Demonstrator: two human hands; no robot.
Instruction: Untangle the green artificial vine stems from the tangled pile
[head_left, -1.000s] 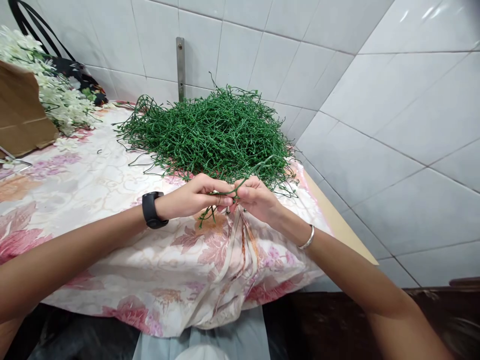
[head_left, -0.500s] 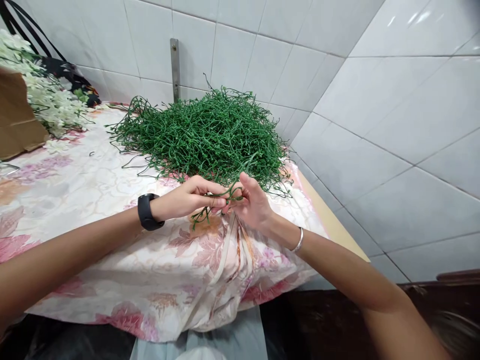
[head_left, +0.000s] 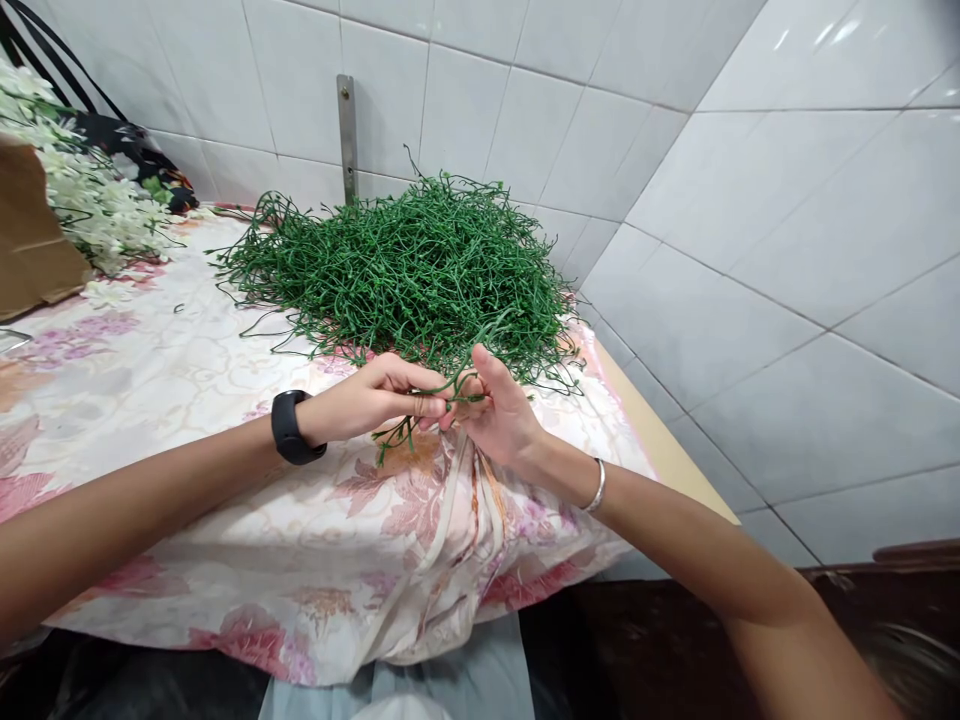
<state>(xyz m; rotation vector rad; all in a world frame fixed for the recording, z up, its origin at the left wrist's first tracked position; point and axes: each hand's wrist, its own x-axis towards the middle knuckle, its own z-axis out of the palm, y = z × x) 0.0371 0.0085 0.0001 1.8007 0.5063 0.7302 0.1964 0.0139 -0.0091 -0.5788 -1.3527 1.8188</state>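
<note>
A green stem (head_left: 453, 384) was pinched between the thumb and fingers of the left hand (head_left: 397, 390), above the flowery cloth (head_left: 187, 385). The right hand (head_left: 506, 415) was held just beside it, with its thumb lifted up and its fingers bent by the stem; whether the stem was gripped by them too could not be told. Behind both hands, a big green pile (head_left: 420, 270) of stems was heaped on the cloth, which was spread over the desk (head_left: 667, 430). White flowers (head_left: 97, 200) and brown cardboard (head_left: 34, 240) were seen at the left.
</note>
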